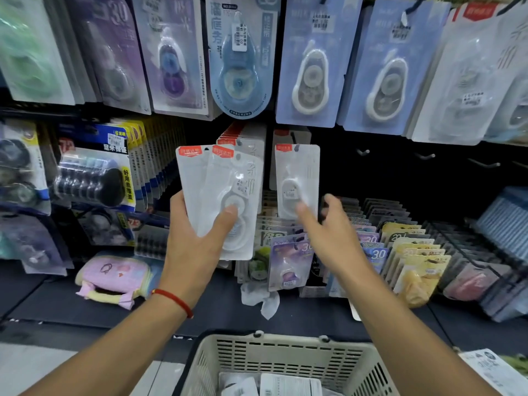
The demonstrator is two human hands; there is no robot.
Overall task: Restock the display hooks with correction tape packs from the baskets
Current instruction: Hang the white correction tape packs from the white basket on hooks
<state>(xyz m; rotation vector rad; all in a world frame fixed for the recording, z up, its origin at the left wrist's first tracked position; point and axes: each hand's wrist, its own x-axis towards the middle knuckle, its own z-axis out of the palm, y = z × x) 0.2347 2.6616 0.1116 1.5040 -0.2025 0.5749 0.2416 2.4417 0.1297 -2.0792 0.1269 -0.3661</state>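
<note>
A person stands before a stationery display, both bare arms raised toward the hooks. The left hand, a red string bracelet on its wrist, grips a small fan of white correction tape packs, thumb pressed across the clear blister of the front pack and fingers curled behind the cards. Just to the right, a single white pack hangs on a display hook against the dark back panel; the right hand reaches up at its lower edge, fingers blurred and loosely spread, and whether they touch the card cannot be told. More white packs with red tabs hang on a hook behind the held ones. Bare hooks jut from the panel farther right. Above, a row of blue and lilac carded tape dispensers fills the upper rail, while upright rows of coloured packs crowd the shelf below. A cream plastic basket sits at the bottom of the view between the forearms, holding several more white packs. A pink pouch lies on the shelf at left.
</note>
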